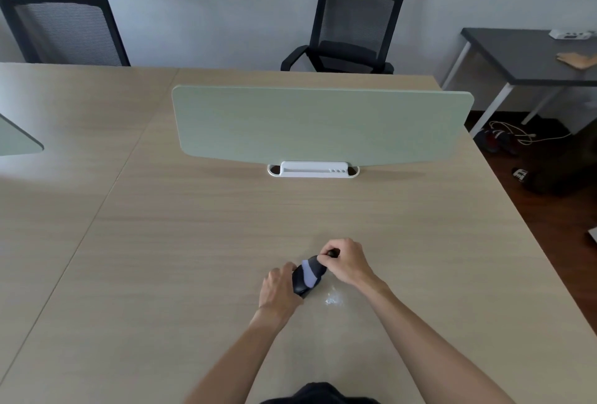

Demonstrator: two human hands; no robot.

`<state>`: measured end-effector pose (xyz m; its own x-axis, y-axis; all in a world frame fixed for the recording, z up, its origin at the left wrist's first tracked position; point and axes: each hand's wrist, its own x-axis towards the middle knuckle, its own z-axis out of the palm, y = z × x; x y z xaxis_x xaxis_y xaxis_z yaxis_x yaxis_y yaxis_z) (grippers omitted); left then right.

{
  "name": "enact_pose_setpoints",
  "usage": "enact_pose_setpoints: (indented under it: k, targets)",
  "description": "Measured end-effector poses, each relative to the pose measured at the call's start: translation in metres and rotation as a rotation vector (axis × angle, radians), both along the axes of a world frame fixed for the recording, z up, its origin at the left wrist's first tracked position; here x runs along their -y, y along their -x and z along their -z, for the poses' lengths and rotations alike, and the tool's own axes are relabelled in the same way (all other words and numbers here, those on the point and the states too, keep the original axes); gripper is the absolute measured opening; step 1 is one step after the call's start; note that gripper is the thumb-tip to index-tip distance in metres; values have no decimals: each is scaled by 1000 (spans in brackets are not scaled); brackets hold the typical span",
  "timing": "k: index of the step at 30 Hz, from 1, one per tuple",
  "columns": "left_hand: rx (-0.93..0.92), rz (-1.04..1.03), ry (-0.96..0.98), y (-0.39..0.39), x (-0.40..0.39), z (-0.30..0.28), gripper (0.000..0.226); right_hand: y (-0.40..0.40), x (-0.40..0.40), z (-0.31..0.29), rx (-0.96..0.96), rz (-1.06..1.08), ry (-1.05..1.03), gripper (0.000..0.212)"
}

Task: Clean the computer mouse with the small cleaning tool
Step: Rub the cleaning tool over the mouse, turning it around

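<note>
Gripping mouse [307, 276] w/ left hand [278, 287], right hand [343, 261] pinching tool [332, 253].

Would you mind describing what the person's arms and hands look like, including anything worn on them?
Both forearms are bare up to the bottom edge of the picture, with no sleeves showing. The left hand and right hand wear no gloves, and no rings, watch or bracelets are visible. No markings can be made out at this size.

One head-worn wide-angle view looks forward and down across the desk [193, 242] from its near edge
</note>
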<state>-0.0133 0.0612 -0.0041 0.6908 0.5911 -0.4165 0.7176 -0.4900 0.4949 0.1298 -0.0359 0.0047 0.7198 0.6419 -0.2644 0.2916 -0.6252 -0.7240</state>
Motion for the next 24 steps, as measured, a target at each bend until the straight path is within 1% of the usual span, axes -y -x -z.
enact_pose_setpoints:
  k: [2, 5, 7, 10, 13, 17, 20, 22, 24]
  targets:
    - [-17, 4, 0, -3, -1, -2, 54, 2, 0, 4, 2, -18, 40, 8]
    - [-50, 16, -4, -5, -1, -3, 57, -2, 3, 7, 108, 5, 105, 10]
    - [-55, 19, -14, -5, -1, -3, 58, -4, 4, 5, 138, 50, 74, 11]
    - [-52, 11, -16, -5, 0, -2, 56, -2, 1, 0, 50, 53, -4, 12]
    - [-66, 15, 12, -7, -2, -4, 57, 0, 1, 3, -4, 11, -4, 10]
    - [-96, 31, 25, -9, -5, -6, 60, -3, 5, 10, 52, 23, 71, 7]
    - [-110, 35, 24, -9, -6, -7, 59, -4, 6, 8, 96, 62, 4, 8]
    - [-118, 32, 34, -9, -8, -8, 55, -2, 6, 5, 49, 58, -57, 10]
    - [-127, 24, 54, -10, -10, -9, 53, 2, 8, 7, -13, 41, -73, 10]
